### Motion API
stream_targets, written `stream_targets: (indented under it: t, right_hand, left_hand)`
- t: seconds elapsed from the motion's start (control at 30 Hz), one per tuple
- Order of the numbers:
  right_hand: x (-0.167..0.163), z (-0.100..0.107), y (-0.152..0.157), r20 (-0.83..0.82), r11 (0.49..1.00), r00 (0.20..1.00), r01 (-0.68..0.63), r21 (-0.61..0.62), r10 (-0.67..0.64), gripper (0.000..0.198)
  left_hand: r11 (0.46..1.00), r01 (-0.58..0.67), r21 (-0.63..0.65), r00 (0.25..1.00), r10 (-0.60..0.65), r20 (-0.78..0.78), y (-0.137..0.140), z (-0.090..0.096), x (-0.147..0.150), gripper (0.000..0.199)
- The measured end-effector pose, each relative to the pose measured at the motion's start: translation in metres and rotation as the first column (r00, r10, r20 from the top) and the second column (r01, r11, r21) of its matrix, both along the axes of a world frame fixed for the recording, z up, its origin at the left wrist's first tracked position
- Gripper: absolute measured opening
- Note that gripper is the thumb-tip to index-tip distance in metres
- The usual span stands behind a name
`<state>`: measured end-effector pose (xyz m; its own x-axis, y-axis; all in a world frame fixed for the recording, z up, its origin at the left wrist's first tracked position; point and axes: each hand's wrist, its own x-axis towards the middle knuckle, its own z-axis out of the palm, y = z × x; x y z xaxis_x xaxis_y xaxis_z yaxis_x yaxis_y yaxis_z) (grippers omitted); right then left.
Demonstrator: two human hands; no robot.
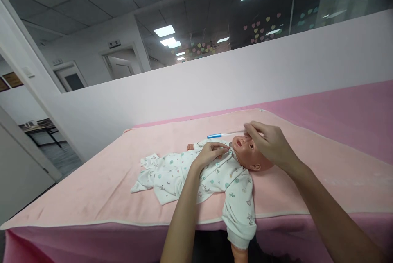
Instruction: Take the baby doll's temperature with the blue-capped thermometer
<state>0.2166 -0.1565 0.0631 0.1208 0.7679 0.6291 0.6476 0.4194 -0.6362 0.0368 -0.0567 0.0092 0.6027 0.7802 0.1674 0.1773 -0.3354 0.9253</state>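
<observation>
A baby doll (245, 150) lies on its back with its head to the right, dressed in a white printed outfit (172, 173). My left hand (211, 152) rests on the doll's upper chest, fingers stretched out and fingertips at the collar by its chin. Over the doll's face, my right hand (267, 140) is closed in a pinch and hides part of the forehead and eyes. A slim stick with a blue end (214, 136) and a whitish shaft runs behind the doll's head towards my right fingertips. Whether those fingers hold it I cannot tell.
A pale pink mat (110, 181) covers the table, over a darker pink cloth (353, 111). One doll sleeve (241, 214) hangs over the front edge. Behind stands a low white wall (184, 91) with glass above it. A door (24, 181) is at the left.
</observation>
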Motion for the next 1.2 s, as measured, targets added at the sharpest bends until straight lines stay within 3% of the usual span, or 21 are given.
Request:
stream_targets:
  t: [0.1,0.2,0.27,0.33,0.5,0.63,0.73,0.87,1.07,1.2]
  right_hand:
    - [0.027,-0.052,-0.028,-0.101,0.993,0.991,0.076,-0.093,-0.086,0.038]
    - [0.062,-0.11,-0.052,-0.181,0.946,0.953,0.19,-0.262,-0.242,0.04]
    - [0.082,-0.136,-0.061,-0.158,0.905,0.936,0.244,-0.347,-0.313,0.041]
    - [0.094,-0.148,-0.064,-0.026,0.891,0.946,0.295,-0.345,-0.323,0.041]
    - [0.098,-0.151,-0.056,0.349,0.894,0.887,0.39,-0.22,-0.301,0.046]
    - [0.093,-0.152,-0.049,0.552,0.817,0.726,0.561,-0.132,-0.41,0.044]
    - [0.091,-0.15,-0.048,0.582,0.771,0.679,0.622,-0.134,-0.447,0.043]
    - [0.095,-0.149,-0.047,0.55,0.762,0.717,0.614,-0.206,-0.429,0.041]
    - [0.116,-0.157,-0.041,0.406,0.882,0.882,0.372,-0.288,-0.24,0.039]
    - [0.127,-0.154,-0.039,0.339,0.928,0.94,0.167,-0.333,-0.048,0.038]
  left_hand:
    - [0.999,-0.006,0.043,0.998,0.009,-0.056,0.001,-0.004,0.002,0.035]
    - [0.995,-0.003,0.096,0.991,0.015,-0.132,0.002,-0.007,0.005,0.039]
    - [0.991,-0.005,0.131,0.989,0.025,-0.149,0.003,-0.008,0.006,0.04]
    - [0.989,-0.007,0.148,0.99,0.028,-0.14,0.003,-0.008,0.007,0.039]
    - [0.991,0.009,0.132,0.994,0.006,-0.112,0.002,-0.007,0.005,0.034]
    - [0.992,0.0,0.123,0.994,0.013,-0.106,0.002,-0.007,0.005,0.034]
    - [0.991,-0.007,0.133,0.993,0.022,-0.114,0.002,-0.007,0.005,0.034]
    - [0.989,-0.015,0.147,0.995,0.03,-0.095,0.002,-0.008,0.006,0.033]
    - [0.99,-0.015,0.142,0.994,0.03,-0.106,0.002,-0.008,0.005,0.034]
    - [0.989,-0.018,0.149,0.994,0.034,-0.106,0.003,-0.01,0.005,0.034]
